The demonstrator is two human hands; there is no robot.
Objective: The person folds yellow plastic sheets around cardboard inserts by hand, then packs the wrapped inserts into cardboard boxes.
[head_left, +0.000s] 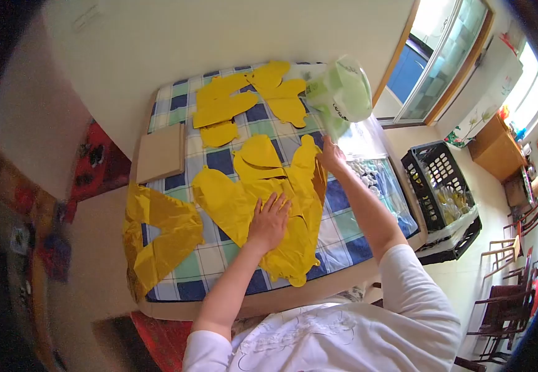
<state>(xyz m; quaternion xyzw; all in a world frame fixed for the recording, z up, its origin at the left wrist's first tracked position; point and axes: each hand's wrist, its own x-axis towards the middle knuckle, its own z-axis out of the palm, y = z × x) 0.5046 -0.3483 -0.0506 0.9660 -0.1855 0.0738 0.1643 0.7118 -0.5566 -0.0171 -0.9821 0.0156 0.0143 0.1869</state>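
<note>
Yellow sheet pieces [219,198] with curved, cut-out edges lie on a checked cloth over the table. My left hand [270,221] rests flat on the middle of these pieces, fingers spread. At the upper right edge of the same yellow material is my right hand [331,155], its fingertips at the edge; whether they pinch it is too small to tell. Just beyond that hand stands a pale green translucent plastic bag [346,93], blurred. More yellow pieces [225,105] lie farther back, and a creased yellow sheet [163,229] hangs over the left edge.
A beige flat board [161,153] lies at the table's left side. Clear plastic with small grey items [368,173] is on the right. Black crates [440,167] stand on the floor beyond the right edge, with wooden chairs [504,248] farther right.
</note>
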